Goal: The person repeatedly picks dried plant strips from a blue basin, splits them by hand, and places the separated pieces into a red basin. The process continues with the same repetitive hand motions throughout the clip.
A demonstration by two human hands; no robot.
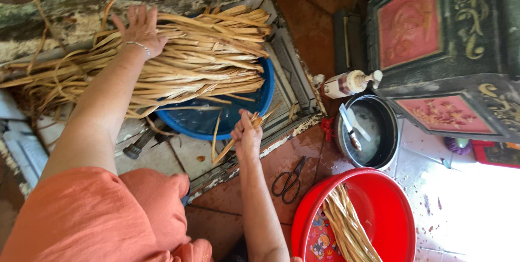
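Observation:
A large bundle of long dried tan strips lies across a blue basin. My left hand, a thin bracelet on its wrist, rests flat on the bundle with fingers spread. My right hand is closed around a few loose strips at the basin's near rim. My sleeves and lap are covered in orange cloth.
Black scissors lie on the wet tiled floor. A red basin holds more pale strips. A dark pot holds a knife and water, with a pump bottle behind it. A dark ornate cabinet stands at right.

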